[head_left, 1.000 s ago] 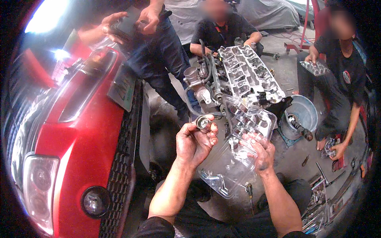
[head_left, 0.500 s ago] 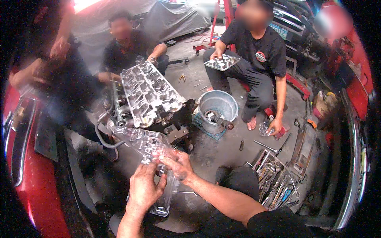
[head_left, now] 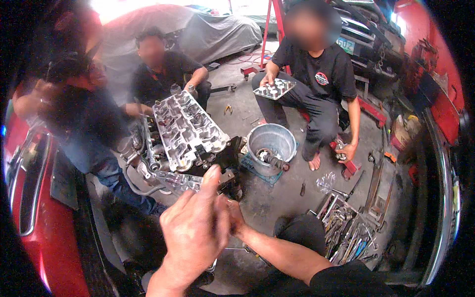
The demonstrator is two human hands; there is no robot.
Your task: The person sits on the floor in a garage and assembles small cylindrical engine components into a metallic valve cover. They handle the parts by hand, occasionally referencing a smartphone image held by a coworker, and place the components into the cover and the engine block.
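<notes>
My left hand [head_left: 193, 222] is raised close to the view, one digit pointing up. Its other fingers curl out of sight and are smeared, so whether it grips anything cannot be made out. Behind it, my right hand [head_left: 233, 216] is partly covered, its fingers closed at a clear moulded plastic package [head_left: 179, 181]. The package juts out to the left, below the near end of a silver cylinder head [head_left: 190, 129]. My left hand hides most of its nearer part.
A grey bucket [head_left: 269, 136] holds a dark metal shaft part. A seated co-worker holds a tray of metal cups [head_left: 275, 89]. Crumpled clear plastic [head_left: 326, 182] lies beside a toolbox full of wrenches [head_left: 346, 232]. Pliers [head_left: 228, 109] lie on the floor. Two other people are at the left.
My left hand has lifted off the plastic package towards the view. The seated co-worker's lower hand has let go of clear plastic, now on the floor near the toolbox.
</notes>
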